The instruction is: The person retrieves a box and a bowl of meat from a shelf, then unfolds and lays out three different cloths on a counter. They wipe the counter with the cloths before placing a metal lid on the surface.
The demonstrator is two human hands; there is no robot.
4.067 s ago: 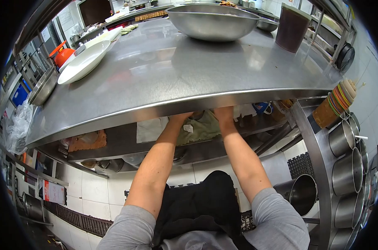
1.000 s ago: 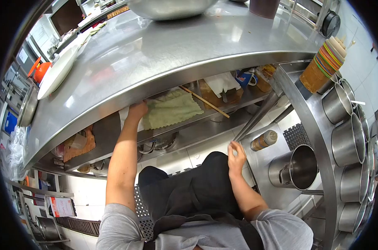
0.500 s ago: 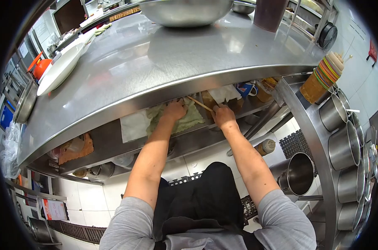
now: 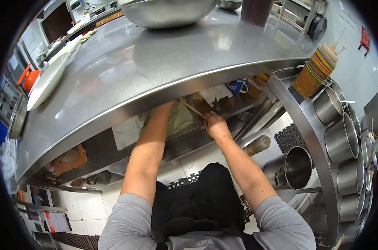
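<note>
My right hand [image 4: 216,125] is closed around the near end of a thin wooden stick [image 4: 191,108], which slants up and left across the shelf under the steel table. My left forearm [image 4: 151,143] reaches beneath the table edge. The left hand itself is hidden there, so its fingers and anything in them cannot be seen. Below and beside that arm lies a pale green cloth [image 4: 181,120], with a white cloth [image 4: 128,132] to its left on the same shelf.
Overhead, the steel tabletop [image 4: 164,62] carries a large metal bowl [image 4: 168,12] and a white oval plate [image 4: 49,81]. On the shelf's right are a white cloth [image 4: 216,94] and a blue mug [image 4: 235,86]. Steel pots [image 4: 341,137] and squeeze bottles [image 4: 316,71] line the right side.
My left hand has slid farther in under the table edge, out of sight. My right hand keeps hold of the stick. The view has shifted slightly.
</note>
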